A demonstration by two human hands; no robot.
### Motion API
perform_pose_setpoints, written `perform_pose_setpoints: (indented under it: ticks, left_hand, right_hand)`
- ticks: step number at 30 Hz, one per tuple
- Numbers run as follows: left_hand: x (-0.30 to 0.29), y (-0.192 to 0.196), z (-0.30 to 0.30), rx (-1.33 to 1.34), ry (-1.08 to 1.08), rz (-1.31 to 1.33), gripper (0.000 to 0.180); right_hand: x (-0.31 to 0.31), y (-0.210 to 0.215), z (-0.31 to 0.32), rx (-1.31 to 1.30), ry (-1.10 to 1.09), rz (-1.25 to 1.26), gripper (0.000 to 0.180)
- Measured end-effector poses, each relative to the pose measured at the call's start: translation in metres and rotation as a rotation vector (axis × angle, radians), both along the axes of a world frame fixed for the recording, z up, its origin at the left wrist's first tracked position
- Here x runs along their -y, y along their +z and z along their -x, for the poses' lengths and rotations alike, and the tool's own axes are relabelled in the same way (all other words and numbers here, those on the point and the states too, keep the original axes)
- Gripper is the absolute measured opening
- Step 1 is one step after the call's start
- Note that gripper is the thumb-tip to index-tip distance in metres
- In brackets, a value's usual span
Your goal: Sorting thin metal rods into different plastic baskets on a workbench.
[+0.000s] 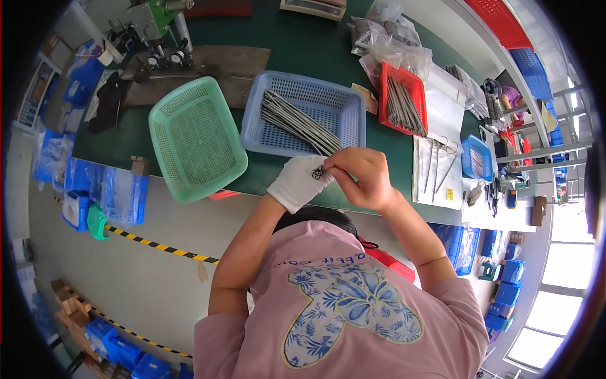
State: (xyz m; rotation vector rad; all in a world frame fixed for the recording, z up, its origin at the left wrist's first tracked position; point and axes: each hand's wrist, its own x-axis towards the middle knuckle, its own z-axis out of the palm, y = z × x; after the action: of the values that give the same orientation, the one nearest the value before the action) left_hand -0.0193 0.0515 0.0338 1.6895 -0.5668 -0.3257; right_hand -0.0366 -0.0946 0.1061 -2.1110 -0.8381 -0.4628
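Note:
My left hand (300, 183), in a white glove, is closed around a bundle of thin metal rods (317, 173) whose round ends face me. Bare, my right hand (361, 175) pinches with thumb and forefinger right at those ends; whatever is between the fingertips is too small to make out. Just beyond both hands, a blue perforated basket (252, 126) carries a slanting pile of long grey metal rods (297, 120). The pile's near end reaches the basket's rim by my right hand, and I cannot tell whether it joins the held bundle.
A green perforated basket (238, 165) stands left of the blue one. Further right, a red basket (424, 95) holds more rods, beside plastic bags (394, 47). A green-and-metal bench device (151, 25) occupies the far left. Loose rods (437, 165) lie on papers at right.

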Motion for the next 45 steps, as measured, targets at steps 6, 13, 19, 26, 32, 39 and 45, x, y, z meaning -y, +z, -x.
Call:
perform_pose_setpoints:
  ticks: [6,13,19,26,32,39,45]
  left_hand:
    - [0.0011,-0.0056,-0.0006,0.096,0.010,0.058,0.013]
    - [0.0020,-0.0052,-0.0018,0.037,0.019,0.049,0.012]
    - [0.0011,-0.0043,-0.0014,0.046,0.026,0.017,0.011]
    - [0.0017,-0.0104,-0.0043,0.048,-0.024,0.103,0.008]
    - [0.0023,-0.0036,-0.0038,-0.014,-0.018,0.057,0.010]
    - [0.0034,-0.0087,-0.0036,-0.061,-0.003,0.072,0.013]
    - [0.0035,-0.0092,-0.0056,0.000,-0.007,0.045,0.012]
  right_hand:
    - [-0.0018,0.0032,0.0005,0.075,-0.019,0.052,0.011]
    - [-0.0016,0.0084,-0.0004,0.026,-0.006,0.103,0.011]
    - [-0.0037,0.0031,-0.0045,0.121,0.026,0.102,0.010]
    - [-0.0046,0.0029,-0.0028,0.217,0.021,0.183,0.012]
    - [-0.0039,0.0098,-0.0055,0.166,0.011,0.140,0.011]
    - [-0.0057,0.0043,-0.0081,0.096,0.035,0.159,0.011]
    - [-0.0076,0.0057,-0.0061,0.166,0.024,0.226,0.012]
